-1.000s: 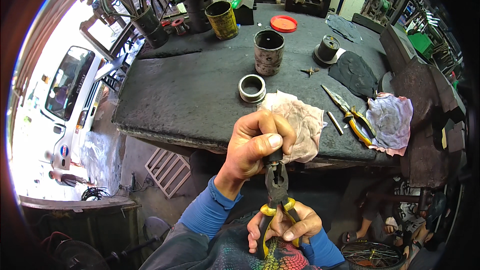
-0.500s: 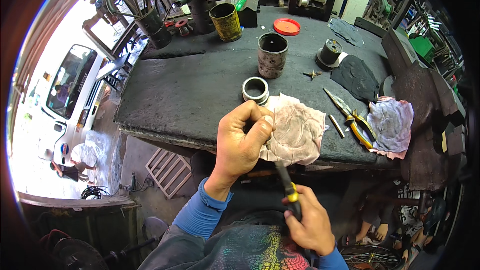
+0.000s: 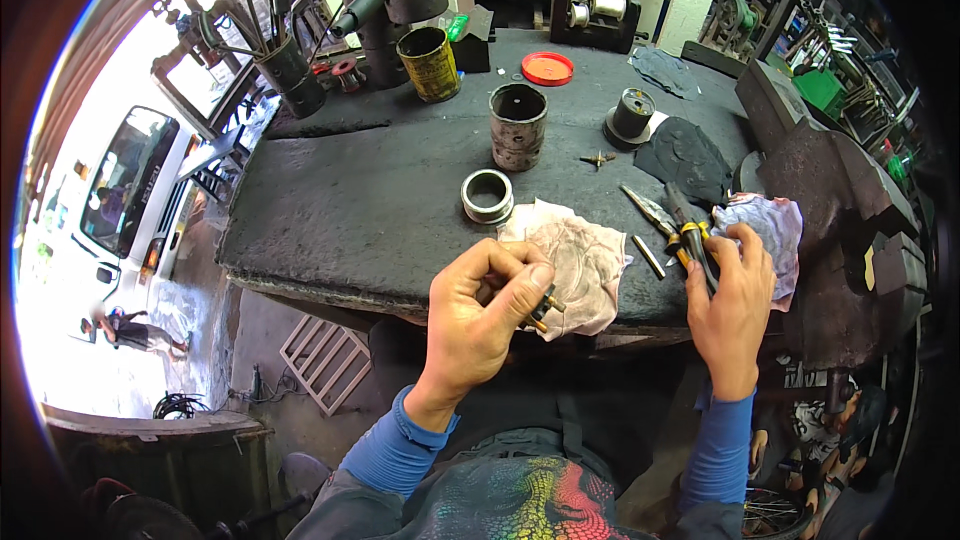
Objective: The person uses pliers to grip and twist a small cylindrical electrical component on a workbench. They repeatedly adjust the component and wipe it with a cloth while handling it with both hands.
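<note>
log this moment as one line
left hand: holding small part | right hand: at black-handled pliers beside long-nose pliers | bench: pale cloth, metal ring

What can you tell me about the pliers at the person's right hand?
The pliers have a dark, metal-looking head, yellow collars near the pivot and dark grips. The head points away from the person, leaning slightly left. The right hand is at the handles and its fingers partly hide them; how firmly it grips cannot be told. The pliers overlap a second pair in the view, but whether they touch it or the bench is unclear.
</note>
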`<state>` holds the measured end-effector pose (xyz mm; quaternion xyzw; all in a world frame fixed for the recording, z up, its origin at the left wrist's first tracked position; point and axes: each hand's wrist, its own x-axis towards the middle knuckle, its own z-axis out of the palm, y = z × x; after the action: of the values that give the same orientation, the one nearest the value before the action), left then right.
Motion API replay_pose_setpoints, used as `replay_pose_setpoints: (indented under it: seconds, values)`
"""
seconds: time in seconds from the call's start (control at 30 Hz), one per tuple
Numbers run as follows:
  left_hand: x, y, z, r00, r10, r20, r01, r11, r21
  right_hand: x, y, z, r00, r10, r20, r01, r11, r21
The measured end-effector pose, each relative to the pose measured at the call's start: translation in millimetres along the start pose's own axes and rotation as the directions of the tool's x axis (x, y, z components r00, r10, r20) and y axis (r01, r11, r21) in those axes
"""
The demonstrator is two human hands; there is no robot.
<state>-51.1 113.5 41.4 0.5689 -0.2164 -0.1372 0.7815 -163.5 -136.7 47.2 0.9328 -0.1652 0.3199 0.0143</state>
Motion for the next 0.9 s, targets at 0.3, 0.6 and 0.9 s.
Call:
replay_pose_setpoints:
  seconds: [0.3, 0.6, 0.9]
  values:
    - [-3.6, -5.6, 9.1, 0.986, 0.167, 0.020, -0.168, 0.976, 0.140, -22.0, -91.9, -2.9, 0.946, 0.003, 0.323, -0.311, 0.279, 0.909]
    - [-5.7, -10.2, 7.8, 0.990, 0.140, 0.026, -0.143, 0.971, 0.191, -30.2, -100.4, 6.6, 0.944, 0.035, 0.328, -0.329, 0.179, 0.927]
    - [-6.5, -13.4, 12.0, 0.995, 0.100, 0.008, -0.101, 0.992, 0.080, -35.5, -102.4, 10.0, 0.917, 0.030, 0.397, -0.397, 0.018, 0.917]
